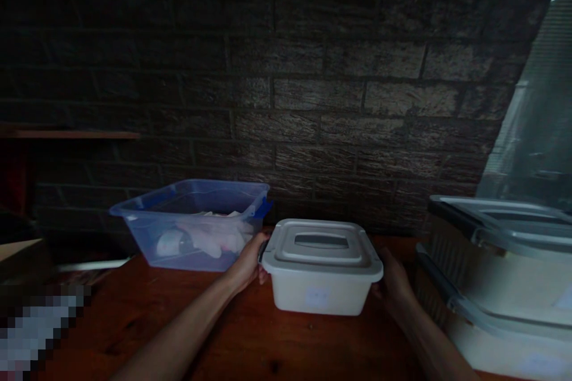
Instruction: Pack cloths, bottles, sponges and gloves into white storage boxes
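A small white lidded plastic box (322,286) with a grey handle recessed in its lid stands on the dark wooden table (250,339). My left hand (248,262) grips its left side just under the lid rim, thumb on the latch. My right hand (395,286) holds its right side, fingers curled behind the box and partly hidden. Both arms reach in from the bottom of the view.
A clear blue open bin (192,223) with pale cloth-like items stands left of the box. Larger stacked white lidded containers (500,286) crowd the right edge. A dark brick wall (313,101) rises close behind. Dim clutter lies at far left.
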Available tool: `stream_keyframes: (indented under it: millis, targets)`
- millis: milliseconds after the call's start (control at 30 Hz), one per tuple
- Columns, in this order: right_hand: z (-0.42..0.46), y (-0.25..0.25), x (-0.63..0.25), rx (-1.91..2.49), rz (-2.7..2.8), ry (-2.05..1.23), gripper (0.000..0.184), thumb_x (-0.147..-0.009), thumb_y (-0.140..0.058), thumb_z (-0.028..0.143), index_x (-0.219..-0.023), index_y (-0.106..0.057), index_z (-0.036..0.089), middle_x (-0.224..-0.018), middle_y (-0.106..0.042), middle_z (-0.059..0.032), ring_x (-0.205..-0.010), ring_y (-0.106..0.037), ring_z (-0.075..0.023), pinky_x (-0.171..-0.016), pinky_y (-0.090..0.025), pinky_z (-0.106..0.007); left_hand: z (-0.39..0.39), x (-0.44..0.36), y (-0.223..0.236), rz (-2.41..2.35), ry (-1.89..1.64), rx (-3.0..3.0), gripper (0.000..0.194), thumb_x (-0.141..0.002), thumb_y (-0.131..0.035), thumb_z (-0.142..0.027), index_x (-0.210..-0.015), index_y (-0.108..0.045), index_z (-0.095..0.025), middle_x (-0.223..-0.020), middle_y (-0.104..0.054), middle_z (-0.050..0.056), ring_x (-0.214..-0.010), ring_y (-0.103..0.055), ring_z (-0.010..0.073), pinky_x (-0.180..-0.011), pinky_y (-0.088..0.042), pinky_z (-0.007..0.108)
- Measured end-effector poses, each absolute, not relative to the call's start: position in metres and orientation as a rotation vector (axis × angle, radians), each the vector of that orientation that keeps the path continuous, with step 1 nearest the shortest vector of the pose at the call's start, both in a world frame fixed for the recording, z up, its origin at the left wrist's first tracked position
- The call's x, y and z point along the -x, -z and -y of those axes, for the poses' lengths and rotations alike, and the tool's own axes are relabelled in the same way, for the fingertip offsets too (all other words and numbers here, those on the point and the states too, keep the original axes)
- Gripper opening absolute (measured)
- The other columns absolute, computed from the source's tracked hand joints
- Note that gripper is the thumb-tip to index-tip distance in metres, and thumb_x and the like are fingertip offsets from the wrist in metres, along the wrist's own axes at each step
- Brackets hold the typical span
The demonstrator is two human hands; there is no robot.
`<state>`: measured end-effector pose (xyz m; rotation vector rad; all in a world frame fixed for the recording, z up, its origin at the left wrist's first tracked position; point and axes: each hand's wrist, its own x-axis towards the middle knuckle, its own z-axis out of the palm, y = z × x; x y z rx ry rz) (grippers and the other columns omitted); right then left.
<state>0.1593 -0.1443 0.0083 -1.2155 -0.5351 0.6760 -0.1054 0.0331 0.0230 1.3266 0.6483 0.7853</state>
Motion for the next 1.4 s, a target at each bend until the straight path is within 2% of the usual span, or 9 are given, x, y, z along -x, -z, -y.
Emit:
stream_keyframes:
  millis: [167,333,400,600,700,767,967,1167,1400]
  targets:
    - [0.146,-0.007,-0.157,1.191,0.575,-0.629,0.038,-0.083,-0.059,0.05,-0.06,-0.056,0.019,-0.044,-0.048,0.0029,-0.034,-0.037,-0.0096,-0.032,-0.024,-0.021,-0.036,0.101,-0.017,-0.63,-0.838,-1.338,0.035,-0.081,-0.055,-0.039,-0.107,-0.062,-0.017,-0.058,-0.058,-0.003,-0.04,-0.051,0.0135,-0.035,-0.042,0.022]
    - [0.154,-0.015,-0.154,1.159,0.646,-0.506,0.043,-0.081,-0.066,0.053,-0.107,-0.071,0.02,-0.07,-0.07,-0.0005,-0.047,-0.053,-0.0143,-0.04,-0.037,-0.023,-0.025,0.107,-0.03,-0.678,-0.933,-1.386,0.06,-0.084,-0.059,-0.041,-0.142,-0.049,-0.026,-0.073,-0.063,-0.002,-0.047,-0.056,0.0131,-0.038,-0.042,0.021]
    - [0.158,-0.02,-0.156,1.181,0.685,-0.464,0.048,-0.079,-0.069,0.056,-0.109,-0.073,0.018,-0.071,-0.072,-0.0027,-0.049,-0.055,-0.0164,-0.041,-0.037,-0.025,-0.019,0.113,-0.038,-0.721,-0.965,-1.421,0.066,-0.084,-0.065,-0.046,-0.146,-0.047,-0.03,-0.077,-0.065,-0.001,-0.051,-0.059,0.0132,-0.041,-0.044,0.02]
    - [0.159,-0.033,-0.165,1.276,0.819,-0.34,0.049,-0.075,-0.072,0.062,-0.08,-0.079,0.014,-0.076,-0.075,-0.0097,-0.071,-0.067,-0.028,-0.059,-0.05,-0.033,-0.01,0.118,-0.052,-0.849,-1.004,-1.555,0.044,-0.082,-0.066,-0.054,-0.108,-0.073,-0.019,-0.08,-0.071,0.005,-0.06,-0.064,0.0185,-0.048,-0.048,0.025]
    - [0.158,-0.036,-0.165,1.314,0.896,-0.247,0.046,-0.075,-0.074,0.06,-0.077,-0.08,0.015,-0.088,-0.077,-0.0115,-0.094,-0.069,-0.034,-0.081,-0.053,-0.039,-0.009,0.111,-0.055,-0.872,-1.085,-1.649,0.042,-0.083,-0.064,-0.057,-0.074,-0.072,-0.016,-0.071,-0.067,0.007,-0.069,-0.064,0.0242,-0.06,-0.051,0.032]
    - [0.158,-0.039,-0.163,1.348,0.927,-0.179,0.045,-0.077,-0.073,0.06,-0.082,-0.082,0.016,-0.096,-0.077,-0.0126,-0.103,-0.067,-0.0362,-0.091,-0.051,-0.044,-0.009,0.106,-0.057,-0.891,-1.193,-1.691,0.043,-0.084,-0.063,-0.055,-0.066,-0.069,-0.017,-0.074,-0.067,0.009,-0.081,-0.065,0.0286,-0.074,-0.052,0.037]
    - [0.167,-0.074,-0.15,1.368,1.015,0.045,0.046,-0.085,-0.068,0.059,-0.099,-0.082,0.018,-0.116,-0.07,-0.0152,-0.115,-0.062,-0.0347,-0.108,-0.042,-0.049,-0.001,0.108,-0.072,-0.923,-1.514,-1.704,0.037,-0.09,-0.056,-0.051,-0.084,-0.073,-0.019,-0.1,-0.07,0.012,-0.11,-0.061,0.0311,-0.103,-0.044,0.041]
    - [0.182,-0.119,-0.136,1.291,1.128,0.127,0.046,-0.093,-0.06,0.055,-0.115,-0.078,0.019,-0.118,-0.068,-0.013,-0.11,-0.064,-0.0293,-0.098,-0.049,-0.043,0.019,0.125,-0.117,-0.81,-1.655,-1.816,0.037,-0.091,-0.058,-0.05,-0.078,-0.075,-0.019,-0.106,-0.072,0.011,-0.112,-0.061,0.0294,-0.108,-0.042,0.04]
    - [0.213,-0.178,-0.128,1.242,1.263,0.285,0.041,-0.099,-0.056,0.051,-0.122,-0.076,0.025,-0.117,-0.067,-0.0093,-0.107,-0.064,-0.0267,-0.093,-0.049,-0.04,0.033,0.14,-0.172,-0.67,-1.779,-1.91,0.027,-0.091,-0.066,-0.042,-0.103,-0.078,-0.022,-0.118,-0.07,0.008,-0.117,-0.06,0.0263,-0.106,-0.043,0.038]
